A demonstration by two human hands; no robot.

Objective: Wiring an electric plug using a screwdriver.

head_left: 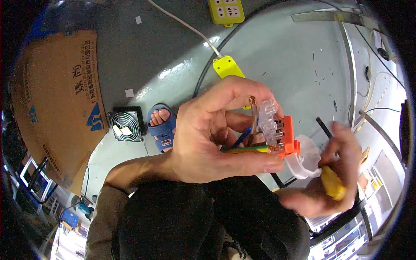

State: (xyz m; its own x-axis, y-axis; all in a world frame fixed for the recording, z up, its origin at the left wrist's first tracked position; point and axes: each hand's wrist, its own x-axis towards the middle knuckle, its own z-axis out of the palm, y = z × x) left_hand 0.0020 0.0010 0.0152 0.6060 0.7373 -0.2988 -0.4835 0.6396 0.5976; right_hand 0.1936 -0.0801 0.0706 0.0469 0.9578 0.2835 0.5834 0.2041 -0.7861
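My left hand [208,138] is closed round an orange wire connector [287,134], thumb below it and fingers above. A clear plastic cover piece [268,123] stands along the connector's left side, beside its metal terminals. A green-yellow wire [247,150] reaches the connector's lower end with bare copper strands. A brown wire [253,115] with a bare copper end sticks up apart from the terminals. Part of a blue wire [248,135] shows inside the hand. A translucent round cap [305,158] hangs at the connector's right. My right hand [336,177], motion-blurred, grips a yellow-handled tool [333,183]; its kind is unclear.
Beyond my hands on the grey floor lie a yellow-green power strip [227,66], another socket block [227,11] and black cable. A small fan [125,125] stands by my blue sandal [161,125]. Flattened cardboard [60,95] fills the left; a metal frame [346,65] stands right.
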